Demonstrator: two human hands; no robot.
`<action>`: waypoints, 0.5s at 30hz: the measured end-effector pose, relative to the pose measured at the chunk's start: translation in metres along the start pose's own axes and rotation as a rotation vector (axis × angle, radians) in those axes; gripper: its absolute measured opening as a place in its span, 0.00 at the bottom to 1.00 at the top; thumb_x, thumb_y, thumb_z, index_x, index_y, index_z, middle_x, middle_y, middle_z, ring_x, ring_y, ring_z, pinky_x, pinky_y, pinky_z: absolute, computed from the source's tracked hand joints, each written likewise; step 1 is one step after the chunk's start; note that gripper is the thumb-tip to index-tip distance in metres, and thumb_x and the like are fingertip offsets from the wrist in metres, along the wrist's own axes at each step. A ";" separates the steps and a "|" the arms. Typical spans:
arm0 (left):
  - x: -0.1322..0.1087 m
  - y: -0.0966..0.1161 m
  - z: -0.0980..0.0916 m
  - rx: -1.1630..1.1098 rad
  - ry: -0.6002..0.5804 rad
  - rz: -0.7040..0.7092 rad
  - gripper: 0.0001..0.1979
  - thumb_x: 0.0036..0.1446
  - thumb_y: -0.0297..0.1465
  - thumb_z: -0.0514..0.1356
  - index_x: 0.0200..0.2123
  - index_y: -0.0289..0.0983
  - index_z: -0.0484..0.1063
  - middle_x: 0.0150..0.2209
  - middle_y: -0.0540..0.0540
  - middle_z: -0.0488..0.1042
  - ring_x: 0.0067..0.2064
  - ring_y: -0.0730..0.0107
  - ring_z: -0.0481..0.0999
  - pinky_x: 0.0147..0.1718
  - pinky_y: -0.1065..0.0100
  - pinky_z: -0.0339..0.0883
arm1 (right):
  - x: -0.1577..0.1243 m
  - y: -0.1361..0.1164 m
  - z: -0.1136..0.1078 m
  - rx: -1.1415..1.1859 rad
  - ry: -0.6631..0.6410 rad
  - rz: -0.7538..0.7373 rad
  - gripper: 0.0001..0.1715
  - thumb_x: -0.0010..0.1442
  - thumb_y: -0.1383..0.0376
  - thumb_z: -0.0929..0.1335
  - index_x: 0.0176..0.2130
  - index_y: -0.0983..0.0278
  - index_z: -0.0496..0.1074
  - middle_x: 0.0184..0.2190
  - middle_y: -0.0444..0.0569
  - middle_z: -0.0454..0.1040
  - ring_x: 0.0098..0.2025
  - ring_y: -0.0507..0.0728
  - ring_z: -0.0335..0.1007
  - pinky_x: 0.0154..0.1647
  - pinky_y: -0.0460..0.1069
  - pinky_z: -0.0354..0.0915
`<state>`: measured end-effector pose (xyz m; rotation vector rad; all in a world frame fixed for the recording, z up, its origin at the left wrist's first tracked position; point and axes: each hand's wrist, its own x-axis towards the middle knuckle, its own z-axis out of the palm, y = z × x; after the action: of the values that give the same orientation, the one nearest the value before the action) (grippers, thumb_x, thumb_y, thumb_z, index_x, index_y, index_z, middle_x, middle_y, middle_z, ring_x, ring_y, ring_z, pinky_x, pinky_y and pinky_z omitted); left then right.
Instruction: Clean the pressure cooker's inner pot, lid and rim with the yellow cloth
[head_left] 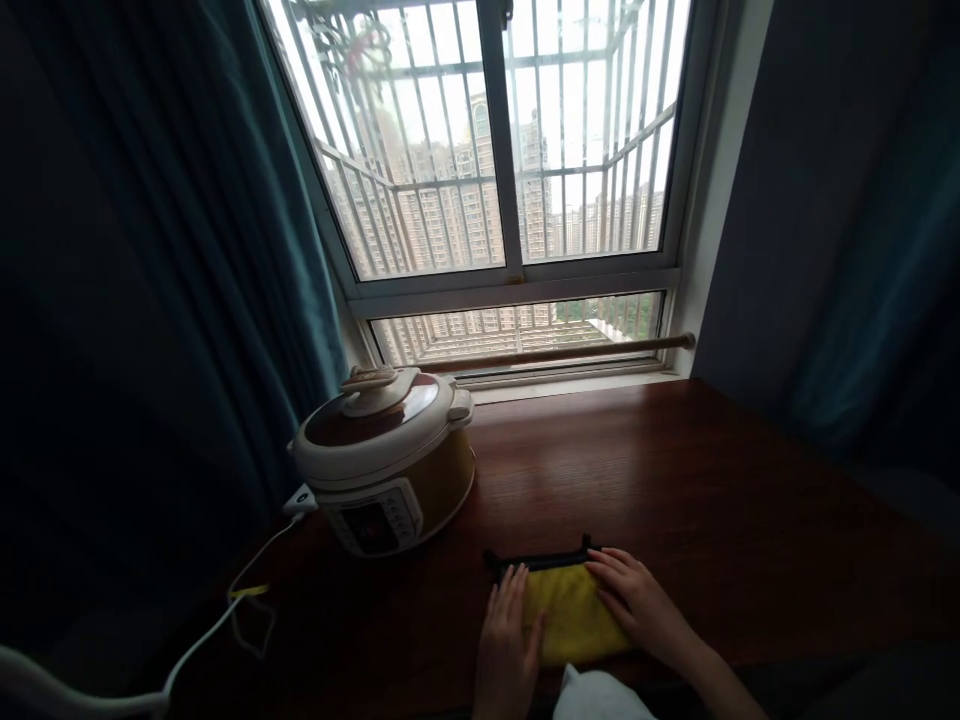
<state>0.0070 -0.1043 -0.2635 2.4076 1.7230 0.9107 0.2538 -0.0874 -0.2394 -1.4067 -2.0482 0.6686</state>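
Brown wood forms the counter (712,520) across the lower frame, a cooker (442,485) left of centre. At lower centre, smoothing the yellow cloth (566,620) seems the step in hand; the next move probably calls for light, even pressure. The left hand (504,640) touches its left side, the right hand (641,605) its upper right. Each grip is spread, fingers extended, clasping nothing visible. A black strip (551,560) borders the far edge.

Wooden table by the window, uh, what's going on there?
A person has both hands on a yellow cloth item with a black far edge, lying on the wooden table. The left hand rests at its left side, the right hand at its right. Farther back to the left stands a cooker with its lid on.
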 end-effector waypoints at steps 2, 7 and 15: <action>0.000 -0.012 -0.023 -0.139 0.090 -0.029 0.21 0.59 0.33 0.50 0.56 0.38 0.61 0.55 0.45 0.67 0.55 0.66 0.67 0.52 0.65 0.65 | 0.014 -0.004 -0.015 0.163 0.012 0.005 0.19 0.57 0.59 0.64 0.47 0.61 0.72 0.52 0.51 0.68 0.54 0.60 0.61 0.56 0.54 0.57; 0.025 -0.061 -0.117 -0.307 0.595 -0.358 0.17 0.55 0.32 0.54 0.49 0.43 0.66 0.51 0.45 0.69 0.53 0.59 0.68 0.57 0.58 0.57 | 0.093 -0.049 -0.078 0.866 0.071 0.147 0.15 0.51 0.58 0.69 0.33 0.67 0.74 0.35 0.54 0.76 0.38 0.59 0.73 0.43 0.53 0.67; 0.116 -0.165 -0.208 -0.847 1.068 -0.817 0.09 0.53 0.24 0.54 0.40 0.38 0.63 0.45 0.50 0.67 0.52 0.69 0.65 0.52 0.69 0.57 | 0.250 -0.142 -0.067 1.269 0.032 0.448 0.08 0.60 0.69 0.62 0.30 0.70 0.67 0.27 0.50 0.72 0.30 0.51 0.71 0.34 0.46 0.68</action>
<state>-0.2097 -0.0009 -0.1012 0.5477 1.6453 2.2444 0.1326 0.1078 -0.0539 -0.9920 -0.8218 1.6890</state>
